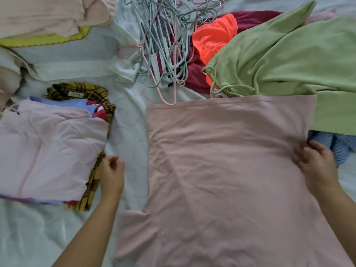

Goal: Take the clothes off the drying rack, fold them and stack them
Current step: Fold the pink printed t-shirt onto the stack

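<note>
A white bedsheet [133, 143] fills the gap just to the right of your left hand [111, 176] and runs on above it toward the top of the view. A faint swirl pattern shows in the cloth up and to the right of that hand. Below and to its left the sheet is rumpled into soft folds with a pale sheen. A strip of it shows again just right of your right hand [316, 164]. The light is soft and even, with weak shadows.

Soft even daylight, faint shadows, slight motion blur on hands, wide-angle bending at edges
</note>
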Motion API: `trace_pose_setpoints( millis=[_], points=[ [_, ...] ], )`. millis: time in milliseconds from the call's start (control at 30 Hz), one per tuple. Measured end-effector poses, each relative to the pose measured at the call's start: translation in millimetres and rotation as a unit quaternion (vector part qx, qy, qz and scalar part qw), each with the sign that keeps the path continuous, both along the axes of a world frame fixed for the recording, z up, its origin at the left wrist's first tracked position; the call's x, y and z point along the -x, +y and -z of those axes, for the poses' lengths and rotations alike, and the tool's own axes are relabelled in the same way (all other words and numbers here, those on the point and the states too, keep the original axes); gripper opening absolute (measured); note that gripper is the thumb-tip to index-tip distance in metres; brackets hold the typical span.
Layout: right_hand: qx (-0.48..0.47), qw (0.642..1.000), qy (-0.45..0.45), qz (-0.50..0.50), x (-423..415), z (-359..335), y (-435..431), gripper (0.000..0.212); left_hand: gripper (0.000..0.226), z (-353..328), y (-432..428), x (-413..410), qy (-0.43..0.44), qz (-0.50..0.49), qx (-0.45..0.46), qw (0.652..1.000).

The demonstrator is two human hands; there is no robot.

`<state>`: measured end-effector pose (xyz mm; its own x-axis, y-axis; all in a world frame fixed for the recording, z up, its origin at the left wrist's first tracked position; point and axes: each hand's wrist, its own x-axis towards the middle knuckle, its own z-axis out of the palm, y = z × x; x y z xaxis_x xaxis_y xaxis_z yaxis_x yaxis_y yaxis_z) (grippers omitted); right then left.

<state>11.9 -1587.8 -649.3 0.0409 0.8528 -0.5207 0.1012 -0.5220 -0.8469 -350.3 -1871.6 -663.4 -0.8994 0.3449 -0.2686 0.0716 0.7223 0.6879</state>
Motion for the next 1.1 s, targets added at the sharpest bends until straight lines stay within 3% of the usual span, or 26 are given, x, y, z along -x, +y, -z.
trace_pose_setpoints(
  millis=[100,167,233,300,367,400,467,567,633,733,800,867,900,1000,1100],
  points=[
    [-0.041,0.996,-0.011,-0.075,5.5,-8.9,-36.5,0.026,0.019,-10.7,-71.2,-21.6,-0.077,-0.010,0.067,0.995],
    [0.001,0.992,0.044,-0.122,8.6,-13.6,-70.7,0.008,0.030,-11.9,-115.6,-46.2,-0.160,-0.026,0.121,0.979],
    [0.101,0.983,0.099,-0.114,1.6,-7.9,-97.5,0.032,0.047,-10.0,-143.1,-67.6,-0.218,-0.032,0.152,0.963],
    [0.178,0.972,0.151,-0.037,-13.0,-0.8,-110.5,0.028,0.049,-8.0,-153.4,-81.6,-0.232,-0.019,0.148,0.961],
    [0.214,0.962,0.158,0.055,-31.0,2.8,-110.4,0.009,0.034,-9.5,-154.3,-91.2,-0.212,0.023,0.147,0.966],
    [0.221,0.960,0.151,0.077,-40.5,3.3,-109.3,0.013,0.031,-8.8,-155.3,-94.5,-0.201,0.041,0.136,0.969],
    [0.213,0.963,0.139,0.088,-55.8,-2.1,-110.6,0.014,0.024,-11.9,-157.4,-99.6,-0.209,0.022,0.094,0.973],
    [0.218,0.967,0.126,0.025,-59.0,-15.3,-131.2,0.017,0.021,-25.2,-155.1,-109.4,-0.232,-0.037,0.032,0.971],
    [0.243,0.962,0.115,-0.054,-47.4,-23.9,-159.3,0.022,0.028,-41.9,-147.0,-119.8,-0.185,0.000,0.018,0.983],
    [0.271,0.937,0.108,-0.190,-22.1,-25.1,-210.9,0.031,0.035,-76.3,-123.5,-149.8,-0.070,0.154,0.046,0.984],
    [0.290,0.923,0.117,-0.224,-6.3,-24.0,-236.2,0.035,0.031,-92.6,-104.5,-184.1,0.029,0.291,0.087,0.952],
    [0.308,0.915,0.132,-0.225,5.1,-23.6,-251.3,0.038,0.015,-94.1,-88.5,-219.4,0.126,0.424,0.082,0.893],
    [0.312,0.913,0.131,-0.228,8.0,-22.3,-256.6,0.038,0.011,-92.5,-80.8,-236.5,0.112,0.487,0.084,0.862],
    [0.303,0.918,0.110,-0.231,9.9,-18.0,-265.6,0.033,0.020,-81.4,-72.5,-262.8,-0.100,0.553,0.175,0.809],
    [0.271,0.923,0.045,-0.269,9.8,-10.2,-267.8,0.035,0.016,-64.6,-76.5,-241.6,-0.148,0.444,0.121,0.875]
  ],
)
